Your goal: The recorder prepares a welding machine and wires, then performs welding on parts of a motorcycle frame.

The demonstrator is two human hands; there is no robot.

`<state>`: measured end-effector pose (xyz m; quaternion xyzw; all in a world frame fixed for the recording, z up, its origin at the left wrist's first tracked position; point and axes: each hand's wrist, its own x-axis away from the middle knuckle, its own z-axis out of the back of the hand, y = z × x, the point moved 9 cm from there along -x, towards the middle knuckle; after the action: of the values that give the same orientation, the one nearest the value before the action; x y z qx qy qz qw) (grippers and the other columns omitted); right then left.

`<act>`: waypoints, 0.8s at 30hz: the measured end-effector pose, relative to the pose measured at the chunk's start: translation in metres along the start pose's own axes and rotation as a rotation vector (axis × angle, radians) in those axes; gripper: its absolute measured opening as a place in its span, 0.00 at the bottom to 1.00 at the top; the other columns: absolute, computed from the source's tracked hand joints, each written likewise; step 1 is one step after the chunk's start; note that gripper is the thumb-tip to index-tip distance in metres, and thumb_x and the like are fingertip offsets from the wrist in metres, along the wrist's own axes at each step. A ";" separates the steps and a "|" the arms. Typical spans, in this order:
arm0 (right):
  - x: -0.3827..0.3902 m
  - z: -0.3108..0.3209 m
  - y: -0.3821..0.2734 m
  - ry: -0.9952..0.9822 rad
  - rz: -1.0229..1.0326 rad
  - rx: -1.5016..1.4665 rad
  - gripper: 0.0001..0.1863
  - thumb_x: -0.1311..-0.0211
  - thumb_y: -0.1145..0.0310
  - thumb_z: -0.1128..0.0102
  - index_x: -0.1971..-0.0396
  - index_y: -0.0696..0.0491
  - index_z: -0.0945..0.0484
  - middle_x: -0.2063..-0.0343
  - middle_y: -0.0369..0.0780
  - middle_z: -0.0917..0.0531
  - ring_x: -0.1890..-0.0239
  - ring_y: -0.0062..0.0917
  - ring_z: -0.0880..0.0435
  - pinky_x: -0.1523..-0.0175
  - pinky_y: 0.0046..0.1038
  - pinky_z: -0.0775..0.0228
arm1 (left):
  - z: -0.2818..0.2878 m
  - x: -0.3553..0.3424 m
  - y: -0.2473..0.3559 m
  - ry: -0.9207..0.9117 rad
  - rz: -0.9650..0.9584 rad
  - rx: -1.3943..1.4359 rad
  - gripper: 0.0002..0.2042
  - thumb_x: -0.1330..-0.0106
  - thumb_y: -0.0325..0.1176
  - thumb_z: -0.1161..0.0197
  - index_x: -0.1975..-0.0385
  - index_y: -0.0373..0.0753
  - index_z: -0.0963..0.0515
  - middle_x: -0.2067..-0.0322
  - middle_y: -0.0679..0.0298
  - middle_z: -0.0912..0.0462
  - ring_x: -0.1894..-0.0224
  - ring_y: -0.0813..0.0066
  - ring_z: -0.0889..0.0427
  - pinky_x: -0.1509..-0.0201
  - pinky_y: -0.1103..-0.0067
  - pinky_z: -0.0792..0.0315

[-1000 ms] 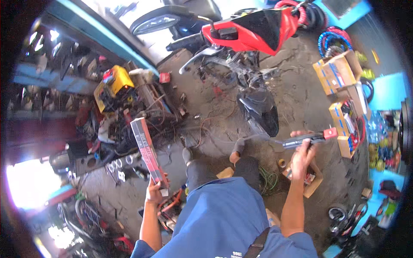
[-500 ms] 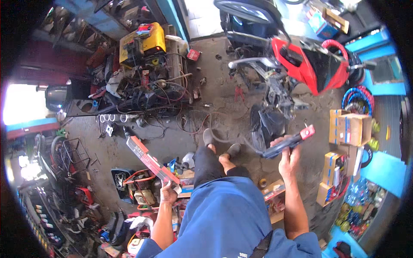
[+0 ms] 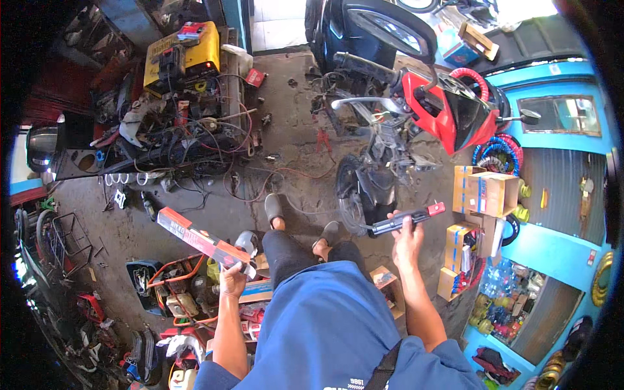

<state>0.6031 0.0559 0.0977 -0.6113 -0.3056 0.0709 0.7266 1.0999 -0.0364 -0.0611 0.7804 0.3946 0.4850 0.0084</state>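
Note:
My left hand is closed around the near end of a long, narrow red-and-white cardboard box. The box slants up and away to the left, and a flap or loose piece shows at its near end. To the right, my right hand grips a black elongated tool with a red end; its exact kind is unclear. A thin tip sticks out at the tool's left end. Both items are held well apart, above the floor. Beyond the tool stands a partly stripped motorcycle with a red front panel.
A workbench cluttered with cables and parts, topped by a yellow machine, stands at the far left. Cardboard boxes are stacked on the right. A red-framed machine sits at lower left. Cables trail over the floor.
The view has shifted to the right, so the surroundings appear farther left. The black tool has turned more level in my right hand. Both hands keep their holds.

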 end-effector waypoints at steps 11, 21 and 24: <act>-0.003 0.034 0.061 -0.383 -0.226 -0.135 0.12 0.31 0.72 0.50 0.49 0.51 0.32 0.52 0.43 0.22 0.48 0.29 0.22 0.47 0.38 0.25 | -0.066 0.040 -0.131 -0.083 0.016 -0.027 0.34 0.52 0.18 0.35 0.41 0.41 0.35 0.47 0.60 0.24 0.48 0.61 0.22 0.43 0.64 0.26; -0.032 0.092 0.142 -0.630 -0.204 0.258 0.15 0.38 0.74 0.38 0.51 0.54 0.26 0.59 0.35 0.19 0.57 0.20 0.21 0.49 0.23 0.30 | -0.077 0.077 -0.331 -0.073 -0.161 0.227 0.31 0.45 0.20 0.36 0.39 0.44 0.36 0.45 0.61 0.24 0.47 0.62 0.23 0.42 0.63 0.28; -0.041 0.070 0.156 -0.628 -0.268 0.193 0.14 0.38 0.74 0.39 0.53 0.53 0.26 0.63 0.33 0.21 0.66 0.17 0.25 0.59 0.22 0.30 | -0.063 0.076 -0.363 0.037 -0.138 0.273 0.37 0.49 0.19 0.32 0.38 0.46 0.38 0.43 0.61 0.26 0.44 0.61 0.25 0.39 0.63 0.30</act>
<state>0.5755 0.1337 -0.0579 -0.4425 -0.5834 0.1877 0.6547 0.8479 0.2377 -0.1145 0.7364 0.5095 0.4393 -0.0717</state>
